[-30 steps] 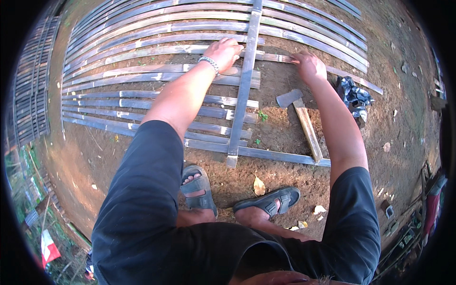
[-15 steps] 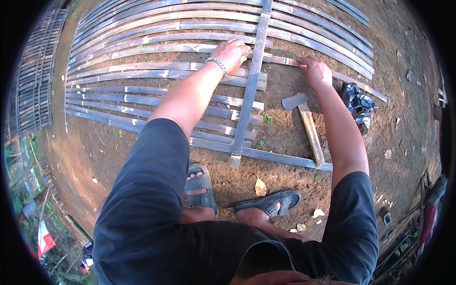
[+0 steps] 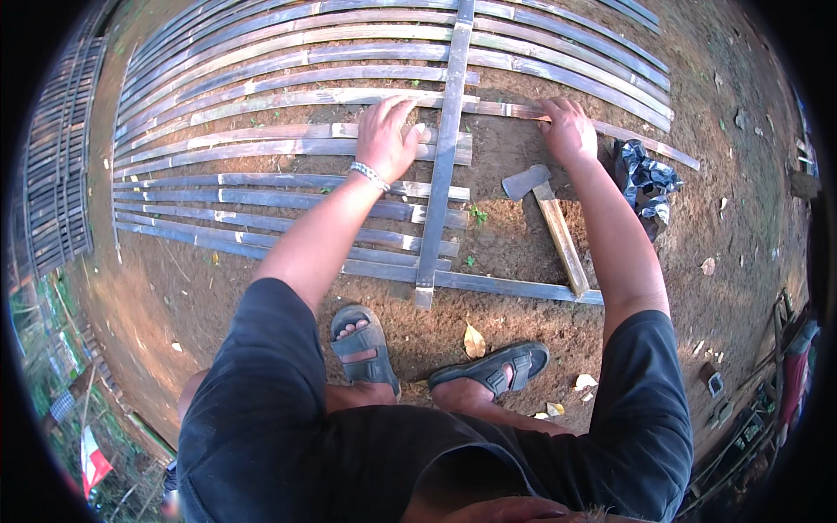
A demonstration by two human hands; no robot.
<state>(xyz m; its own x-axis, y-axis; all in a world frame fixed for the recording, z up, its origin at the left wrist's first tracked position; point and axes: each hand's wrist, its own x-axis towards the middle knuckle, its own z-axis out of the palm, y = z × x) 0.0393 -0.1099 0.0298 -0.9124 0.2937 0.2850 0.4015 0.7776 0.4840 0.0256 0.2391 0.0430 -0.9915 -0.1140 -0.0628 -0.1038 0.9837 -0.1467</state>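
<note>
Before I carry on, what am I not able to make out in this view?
All in the head view:
Right hand: its fingers' hold on the bamboo strip, hidden by the hand itself.
Left hand: its palm side and any contact with the slats, hidden by its back.
Cross strip: hides any fastening underneath; its far end is cut off by the upper edge.
Black plastic: its folds hide anything inside.
</note>
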